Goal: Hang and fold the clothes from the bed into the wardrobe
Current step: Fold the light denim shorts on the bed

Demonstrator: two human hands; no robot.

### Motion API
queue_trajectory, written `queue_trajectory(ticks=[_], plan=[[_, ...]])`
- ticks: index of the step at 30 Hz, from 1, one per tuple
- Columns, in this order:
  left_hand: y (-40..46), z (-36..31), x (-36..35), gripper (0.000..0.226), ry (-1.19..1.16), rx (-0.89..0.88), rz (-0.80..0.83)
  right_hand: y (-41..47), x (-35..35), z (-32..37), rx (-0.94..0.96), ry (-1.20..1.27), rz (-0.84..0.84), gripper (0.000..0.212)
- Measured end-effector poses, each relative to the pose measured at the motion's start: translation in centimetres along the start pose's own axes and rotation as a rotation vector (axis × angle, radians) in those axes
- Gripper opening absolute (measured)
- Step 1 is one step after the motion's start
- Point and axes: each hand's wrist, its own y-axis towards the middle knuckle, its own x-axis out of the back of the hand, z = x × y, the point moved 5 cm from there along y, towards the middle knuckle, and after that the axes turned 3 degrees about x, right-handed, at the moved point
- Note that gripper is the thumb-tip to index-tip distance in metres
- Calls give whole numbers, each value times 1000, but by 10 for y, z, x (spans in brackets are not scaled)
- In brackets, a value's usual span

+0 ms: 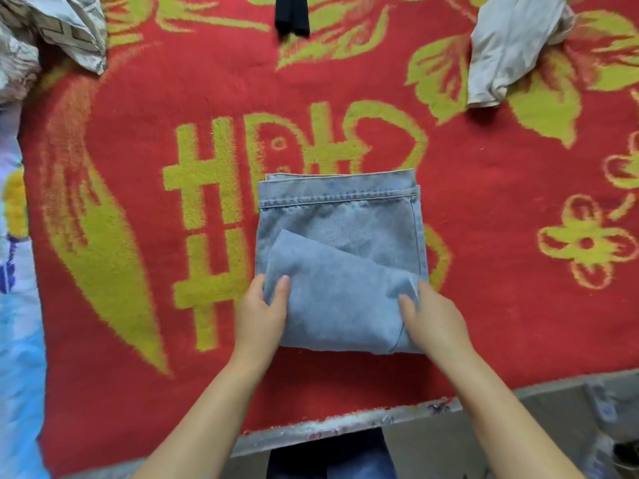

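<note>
A pair of light blue jeans (340, 243) lies folded into a compact rectangle on the red and yellow blanket (145, 98) that covers the bed. My left hand (264, 312) grips the folded stack's near left edge, thumb on top and fingers under the cloth. On the near right corner, my right hand (432, 318) holds the denim with its thumb on top. A crumpled beige garment (511, 46) sits at the far right of the bed. At the top edge lies a black garment (292, 13).
A patterned pillow or bedding (52, 32) lies at the far left corner. A pale blue printed sheet (17, 305) runs down the left side. The bed's near edge (345, 423) crosses the bottom, with grey floor (518, 426) to the right.
</note>
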Motion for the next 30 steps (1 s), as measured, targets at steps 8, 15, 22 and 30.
queue_trajectory(ticks=[8,15,22,30], plan=[[-33,78,-8,32,83,252,-104,42,-35,9,174,-142,-88,32],[-15,58,-1,45,284,3,-129,28,-18,-8,100,-132,-316,36],[-18,63,-9,34,470,184,-133,30,-31,-15,86,-124,-270,34],[-15,37,-61,72,986,-632,75,7,-81,22,726,-396,-221,62]])
